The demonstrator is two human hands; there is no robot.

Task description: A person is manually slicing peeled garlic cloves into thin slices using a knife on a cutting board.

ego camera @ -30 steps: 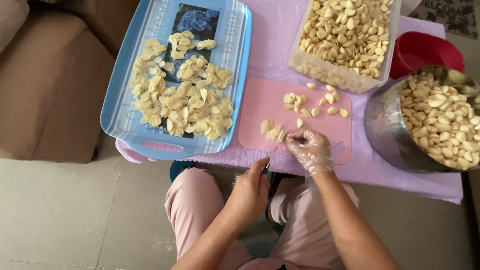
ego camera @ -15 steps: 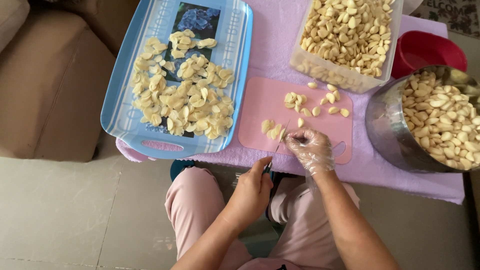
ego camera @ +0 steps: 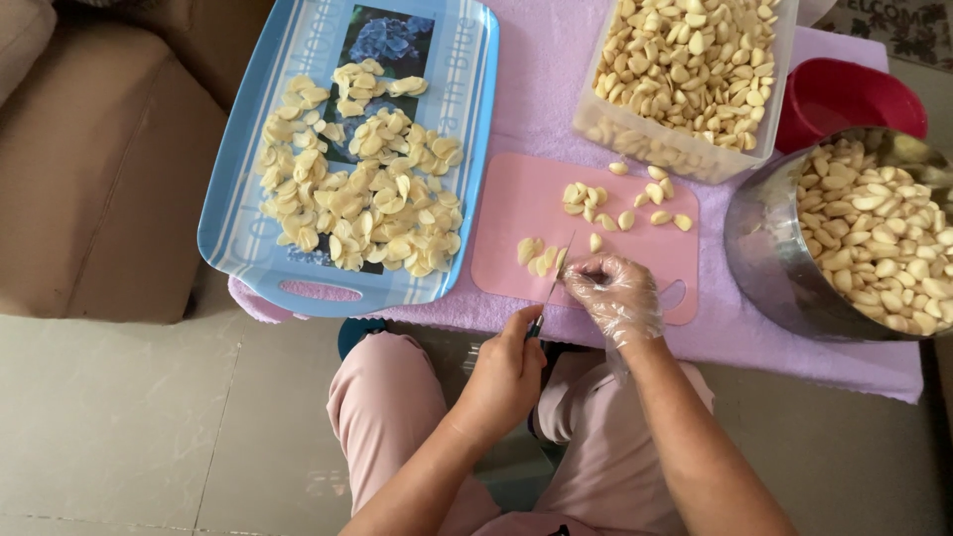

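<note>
My left hand [ego camera: 504, 375] is wrapped tight round the dark handle of a small knife [ego camera: 554, 283], blade pointing up toward twelve o'clock over the near edge of the pink cutting board [ego camera: 516, 199]. My right hand [ego camera: 615, 298], in a thin clear glove, pinches narrow on a garlic clove [ego camera: 584, 275] just to the three o'clock side of the blade; the fingers hide most of the clove, so I can't tell how much of it is left uncut.

To slice well, I judge the gloved fingertips should stay curled back from the edge, with the clove's flat side down so it doesn't roll. The blade wants to come straight down, thin and even, matching the cut slices [ego camera: 538, 256] lying at nine o'clock of the knife. The glove looks slippery, so a firm pinch matters.

More whole cloves [ego camera: 620, 203] wait at one o'clock on the board. Beyond them, at twelve, stands a clear tub [ego camera: 685, 159] heaped with peeled garlic, and at three o'clock a steel bowl [ego camera: 764, 258] full of the same, a red bowl [ego camera: 844, 94] behind it. The blue tray [ego camera: 476, 149] at ten o'clock carries a spread of slices, all on a lilac cloth [ego camera: 556, 89].
</note>
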